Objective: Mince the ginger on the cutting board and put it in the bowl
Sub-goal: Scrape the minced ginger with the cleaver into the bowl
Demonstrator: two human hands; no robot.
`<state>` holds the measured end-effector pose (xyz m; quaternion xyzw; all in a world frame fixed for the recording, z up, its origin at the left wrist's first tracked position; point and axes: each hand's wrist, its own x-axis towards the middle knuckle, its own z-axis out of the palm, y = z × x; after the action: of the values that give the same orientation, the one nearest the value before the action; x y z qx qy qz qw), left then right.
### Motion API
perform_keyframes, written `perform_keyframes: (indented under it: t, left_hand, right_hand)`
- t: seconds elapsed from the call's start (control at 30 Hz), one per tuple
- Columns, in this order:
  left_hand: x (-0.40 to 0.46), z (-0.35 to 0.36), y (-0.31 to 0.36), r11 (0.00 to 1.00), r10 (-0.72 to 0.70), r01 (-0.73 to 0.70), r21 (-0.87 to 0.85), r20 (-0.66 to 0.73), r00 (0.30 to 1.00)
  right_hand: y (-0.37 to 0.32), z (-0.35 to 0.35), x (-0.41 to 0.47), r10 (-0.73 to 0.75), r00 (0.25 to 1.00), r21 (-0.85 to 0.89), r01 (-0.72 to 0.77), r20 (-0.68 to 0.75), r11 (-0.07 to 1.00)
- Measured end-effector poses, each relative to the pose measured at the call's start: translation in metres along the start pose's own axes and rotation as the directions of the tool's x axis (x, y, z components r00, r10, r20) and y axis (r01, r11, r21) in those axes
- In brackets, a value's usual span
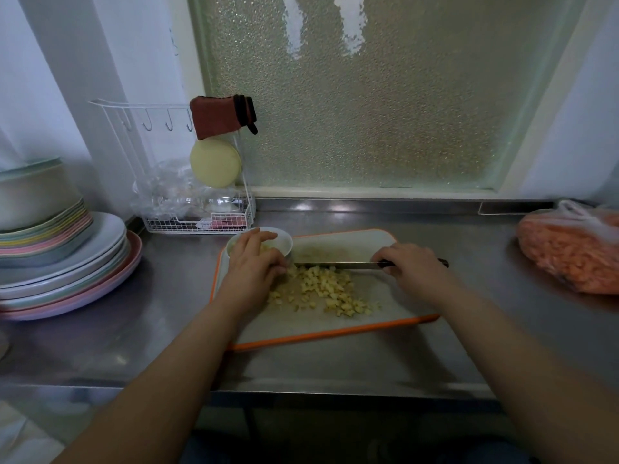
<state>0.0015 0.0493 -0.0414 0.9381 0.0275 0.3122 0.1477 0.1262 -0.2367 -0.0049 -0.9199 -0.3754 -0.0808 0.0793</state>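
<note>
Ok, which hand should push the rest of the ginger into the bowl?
Right. The right hand grips the knife, whose blade lies behind the ginger pile; it could probably sweep. The left hand holds the bowl.

**Open room right and front, clutter left**

Bare surface (469, 262) lies between the cutting board (335, 334) and the bagged carrots (572, 252). Stacked plates (67, 262) and a wire rack (197, 209) block the left; the knife (338, 264) spans the board's middle.

Right hand (407, 266) grips knife (338, 264) flat across cutting board (335, 333); left hand (253, 259) holds bowl (284, 241); minced ginger (323, 291) heaped between.
</note>
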Motion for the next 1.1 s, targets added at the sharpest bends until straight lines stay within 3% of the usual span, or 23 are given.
perform_keyframes:
  t: [0.13, 0.23, 0.33, 0.4, 0.47, 0.53, 0.67, 0.77, 0.87, 1.0, 1.1]
  left_hand:
    - [-0.003, -0.007, -0.002, 0.993, 0.068, -0.069, 0.095, 0.007, 0.998]
    - [-0.004, -0.011, -0.003, 0.981, 0.073, -0.078, 0.176, 0.035, 0.997]
    - [-0.01, -0.015, -0.003, 0.982, 0.071, -0.056, 0.181, -0.078, 0.994]
    - [-0.021, -0.015, -0.001, 0.982, 0.133, -0.101, 0.161, -0.202, 0.97]
    - [-0.035, -0.012, 0.002, 0.971, 0.212, -0.178, 0.161, -0.234, 0.949]
    - [-0.044, -0.011, 0.006, 0.962, 0.24, -0.205, 0.182, -0.199, 0.95]
    - [-0.039, -0.018, 0.007, 0.962, 0.1, -0.054, 0.268, -0.163, 0.981]
    - [-0.026, -0.022, 0.0, 0.921, 0.057, -0.052, 0.386, -0.002, 0.998]
    - [-0.011, -0.02, -0.006, 0.901, 0.127, -0.151, 0.406, 0.086, 0.988]
    - [0.0, -0.015, -0.01, 0.868, 0.291, -0.283, 0.408, 0.045, 0.956]
    - [0.004, -0.017, -0.012, 0.882, 0.302, -0.302, 0.363, 0.059, 0.952]
  right_hand:
    - [0.002, -0.007, -0.008, 0.035, 0.996, 0.006, -0.034, -0.082, 0.999]
    - [0.003, -0.012, -0.012, 0.149, 0.982, 0.154, -0.131, -0.112, 0.979]
    - [-0.001, -0.013, -0.016, 0.262, 0.962, 0.314, -0.226, -0.078, 0.922]
    - [-0.003, -0.011, -0.019, 0.32, 0.946, 0.335, -0.287, -0.046, 0.897]
    - [-0.003, -0.008, -0.021, 0.356, 0.934, 0.31, -0.328, -0.036, 0.892]
    - [-0.005, -0.005, -0.023, 0.379, 0.925, 0.276, -0.358, -0.025, 0.892]
    - [-0.011, -0.004, -0.024, 0.399, 0.917, 0.35, -0.378, 0.016, 0.857]
    - [-0.016, -0.004, -0.023, 0.391, 0.92, 0.414, -0.368, 0.029, 0.833]
    - [-0.019, -0.005, -0.023, 0.38, 0.924, 0.446, -0.354, 0.034, 0.822]
    - [-0.017, -0.004, -0.025, 0.377, 0.925, 0.44, -0.356, 0.04, 0.825]
    - [-0.015, -0.004, -0.025, 0.381, 0.924, 0.45, -0.355, 0.034, 0.82]
